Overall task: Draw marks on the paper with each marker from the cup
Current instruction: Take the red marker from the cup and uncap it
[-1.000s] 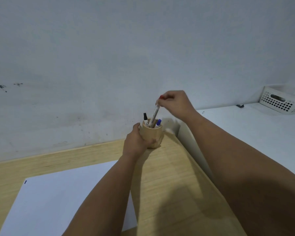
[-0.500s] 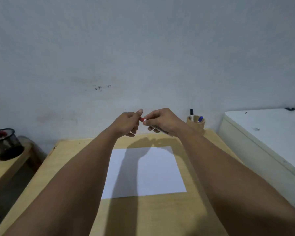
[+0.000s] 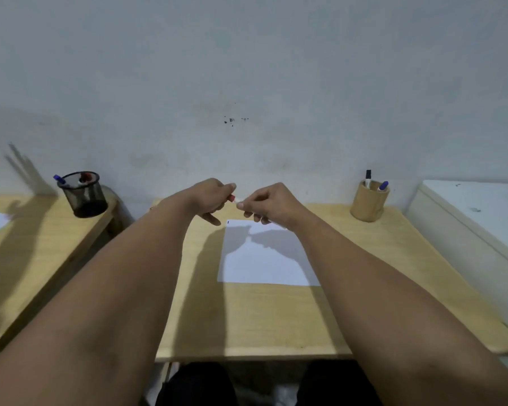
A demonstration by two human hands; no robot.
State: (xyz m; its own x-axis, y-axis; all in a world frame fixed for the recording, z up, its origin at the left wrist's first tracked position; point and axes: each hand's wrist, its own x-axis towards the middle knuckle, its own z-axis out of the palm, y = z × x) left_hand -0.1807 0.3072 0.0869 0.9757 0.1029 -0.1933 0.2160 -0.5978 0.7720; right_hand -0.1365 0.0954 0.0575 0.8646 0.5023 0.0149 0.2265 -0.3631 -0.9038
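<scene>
A white sheet of paper (image 3: pixel 264 256) lies on the wooden desk (image 3: pixel 247 317), with a tiny dark mark at its top left corner. The wooden cup (image 3: pixel 368 204) stands at the desk's back right and holds a black-capped and a blue-capped marker. Above the paper's far edge my left hand (image 3: pixel 211 197) pinches the red cap (image 3: pixel 232 197), and my right hand (image 3: pixel 269 202) grips the red marker's body, mostly hidden in the fist. The cap sits just apart from the marker, with a small gap between the two hands.
A black mesh cup (image 3: pixel 84 194) with markers stands on a second wooden desk (image 3: pixel 27 253) to the left. A white cabinet (image 3: pixel 475 212) adjoins the desk on the right. The wall runs close behind everything.
A second ago my right hand lifted the red marker from the cup while my left held the cup. Both hands then came over the paper, and the cap has now pulled off.
</scene>
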